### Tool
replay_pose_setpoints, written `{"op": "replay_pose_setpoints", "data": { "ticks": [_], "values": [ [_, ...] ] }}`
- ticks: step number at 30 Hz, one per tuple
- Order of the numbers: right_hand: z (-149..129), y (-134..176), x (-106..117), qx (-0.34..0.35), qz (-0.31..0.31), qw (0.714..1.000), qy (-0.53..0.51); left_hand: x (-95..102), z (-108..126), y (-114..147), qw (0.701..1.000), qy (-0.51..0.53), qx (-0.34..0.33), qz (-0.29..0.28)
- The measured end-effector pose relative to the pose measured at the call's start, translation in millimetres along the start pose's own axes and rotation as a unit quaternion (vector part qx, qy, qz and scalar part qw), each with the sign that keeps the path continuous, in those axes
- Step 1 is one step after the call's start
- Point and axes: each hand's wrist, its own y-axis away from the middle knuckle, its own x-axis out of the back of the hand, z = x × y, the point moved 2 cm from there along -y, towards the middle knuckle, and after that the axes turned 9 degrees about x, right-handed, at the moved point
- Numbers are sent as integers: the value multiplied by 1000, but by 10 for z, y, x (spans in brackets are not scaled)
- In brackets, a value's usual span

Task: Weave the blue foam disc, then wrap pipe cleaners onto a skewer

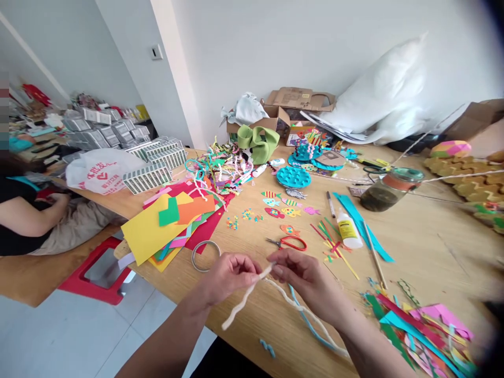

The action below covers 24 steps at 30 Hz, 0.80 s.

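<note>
A cream-coloured strand of yarn [239,308] is pinched between the fingertips of both hands, above the near part of the table. My left hand [235,273] is closed on it, with one loose end hanging below toward the left. My right hand [295,270] grips the yarn a little to the right; the fingertips of the two hands nearly meet. More cream yarn runs down to the right beneath my right forearm, beside a light blue strand [311,328]. Just beyond my hands lie red-handled scissors [293,242], and a grey tape ring [192,257] rests left of them.
Coloured paper sheets [151,231] are stacked at left. Several paper fish [290,211], a glue bottle [349,231] and a blue dimpled disc [293,177] lie further back. A glass jar [391,190] stands right; paper scraps [429,328] cover the near right. A person [35,210] sits at left.
</note>
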Motion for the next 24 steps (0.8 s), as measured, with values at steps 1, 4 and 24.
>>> {"op": "replay_pose_setpoints", "data": {
  "ticks": [1, 4, 24],
  "values": [
    [5, 7, 1, -6, -3, 1000, 13, -9, -41, 11, 999, 16, 26, -14],
    [26, 74, 16, -19, -10, 997, 74, -31, -155, 23, 993, 28, 101, -58],
    [92, 224, -184, 116, -102, 930, 334, -104, -328, 5, 986, -79, 119, -80]
  ]
}}
